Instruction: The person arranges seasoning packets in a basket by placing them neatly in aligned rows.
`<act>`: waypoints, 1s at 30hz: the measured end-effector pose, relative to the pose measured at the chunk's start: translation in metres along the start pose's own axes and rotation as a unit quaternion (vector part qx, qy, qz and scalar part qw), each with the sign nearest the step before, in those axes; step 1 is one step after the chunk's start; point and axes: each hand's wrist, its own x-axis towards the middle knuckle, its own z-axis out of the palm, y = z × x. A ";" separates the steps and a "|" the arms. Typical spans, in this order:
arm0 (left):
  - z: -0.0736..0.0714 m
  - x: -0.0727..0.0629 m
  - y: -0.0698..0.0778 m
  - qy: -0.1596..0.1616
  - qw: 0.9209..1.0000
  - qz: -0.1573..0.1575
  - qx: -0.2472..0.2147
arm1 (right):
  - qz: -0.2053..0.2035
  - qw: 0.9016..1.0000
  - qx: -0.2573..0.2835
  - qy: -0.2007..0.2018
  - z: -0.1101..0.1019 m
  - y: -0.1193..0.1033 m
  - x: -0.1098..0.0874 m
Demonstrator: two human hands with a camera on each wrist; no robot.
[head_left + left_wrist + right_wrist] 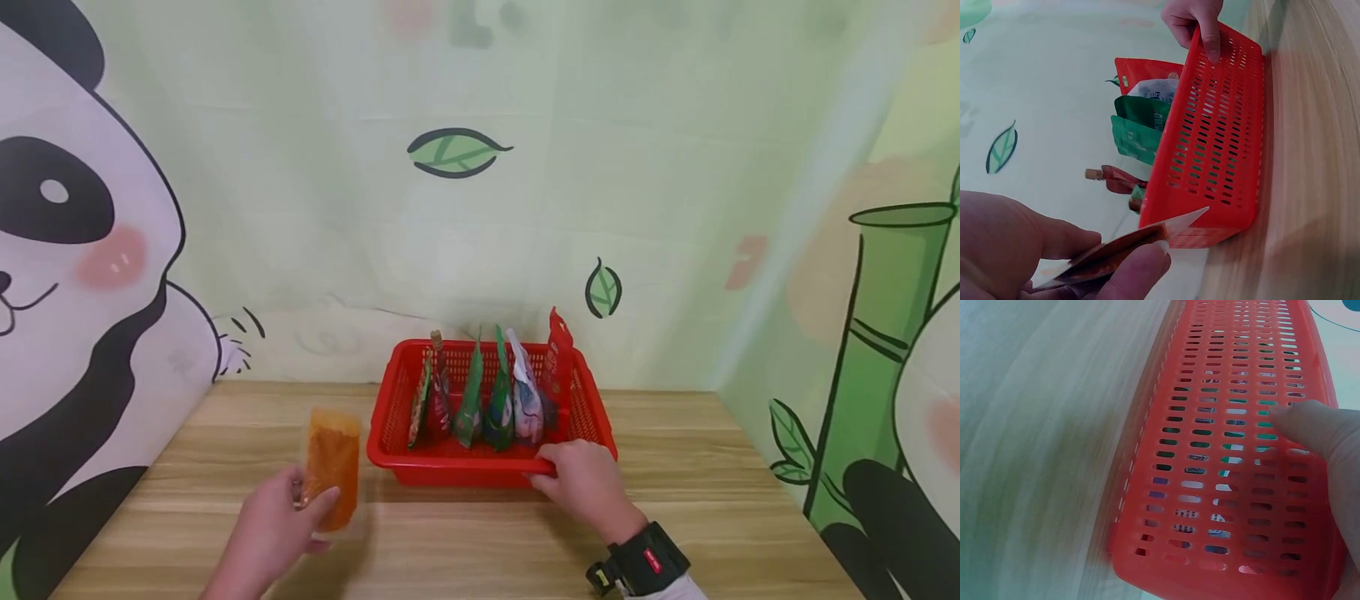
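Note:
My left hand (277, 525) pinches an orange-brown flat packet (334, 467) with clear edges, between thumb and fingers, left of the red plastic basket (465, 477). In the left wrist view the packet (1116, 253) appears nearly edge-on, its corner overlapping the basket's near end. My right hand (585, 483) grips the basket's front rim near the right corner, thumb on the outer wall in the right wrist view. Inside the basket, packets stand in a row: a red bag (557, 358), a white-and-purple bag (528, 400), green pouches (471, 400) and a dark red cork-topped item (439, 387).
The basket stands on a wood-grain table (450, 550), toward its back edge. Behind rises a pale green wall cloth (360, 250) printed with pandas, leaves and bamboo. A black band with a small device (645, 558) is strapped round the right wrist.

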 end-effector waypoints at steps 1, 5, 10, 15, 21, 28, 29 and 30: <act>-0.001 -0.001 0.002 0.003 1.000 0.001 0.009 | 0.002 1.000 0.004 0.000 -0.001 0.000 0.000; -0.001 -0.007 0.012 0.016 1.000 0.010 0.014 | 0.024 0.998 0.048 -0.013 -0.005 -0.001 -0.001; 0.008 -0.010 0.025 0.002 0.999 0.021 -0.031 | 0.046 0.992 0.111 -0.029 -0.010 -0.002 -0.002; 0.022 -0.009 0.035 -0.019 0.998 0.009 -0.054 | 0.045 0.987 0.151 -0.037 -0.014 -0.001 -0.002; 0.042 -0.008 0.045 -0.025 0.996 0.030 -0.085 | 0.052 0.972 0.220 -0.061 -0.016 -0.007 -0.002; 0.063 -0.010 0.056 -0.067 0.986 0.068 -0.133 | 0.073 0.936 0.342 -0.051 -0.020 -0.025 -0.004; 0.066 -0.010 0.057 -0.077 0.985 0.069 -0.137 | 0.076 0.929 0.360 -0.048 -0.020 -0.028 -0.005; 0.068 -0.010 0.058 -0.087 0.983 0.071 -0.145 | 0.077 0.920 0.380 -0.046 -0.021 -0.031 -0.005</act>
